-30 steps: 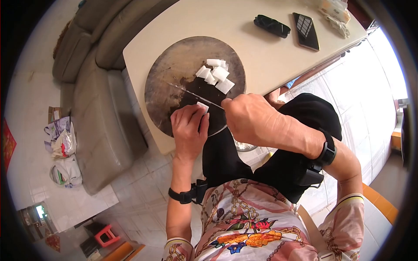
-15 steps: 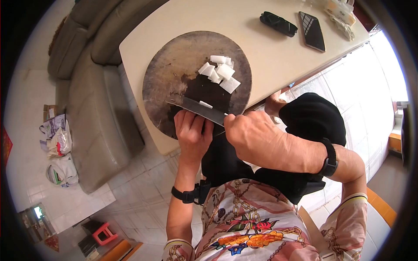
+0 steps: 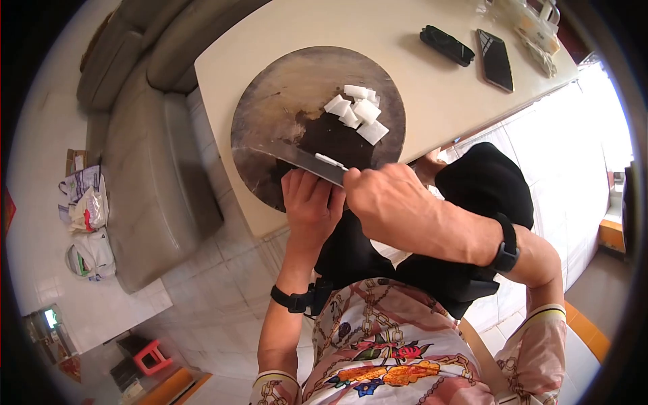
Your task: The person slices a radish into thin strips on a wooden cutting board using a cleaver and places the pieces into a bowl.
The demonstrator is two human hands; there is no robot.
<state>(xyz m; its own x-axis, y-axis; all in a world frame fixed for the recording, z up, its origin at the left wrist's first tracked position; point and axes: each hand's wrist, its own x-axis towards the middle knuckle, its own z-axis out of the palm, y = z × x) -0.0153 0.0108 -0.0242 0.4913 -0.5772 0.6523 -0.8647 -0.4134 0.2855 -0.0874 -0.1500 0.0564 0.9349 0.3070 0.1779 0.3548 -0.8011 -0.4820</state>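
A round, dark-stained wooden board (image 3: 270,94) lies on the cream table (image 3: 418,101). Several flat white pieces (image 3: 368,111) are heaped on its right half. My right hand (image 3: 381,199) is closed on the handle end of a wide-bladed knife (image 3: 304,159), whose blade points left across the board. A thin white strip (image 3: 329,160) lies along the blade's far side. My left hand (image 3: 312,201) is at the board's near edge, its bent fingers pressed together against the near side of the blade. Whatever lies under those fingertips is hidden.
A black case (image 3: 447,46), a phone (image 3: 495,59) and a plastic bag (image 3: 536,34) are at the table's far right. A grey sofa (image 3: 152,175) stands to the left, with bags (image 3: 88,202) beyond it. A red stool (image 3: 152,358) is at lower left.
The view has shifted, so the board and table appear slightly farther right. The white strip by the blade looks longer now. Both hands keep their places at the knife.
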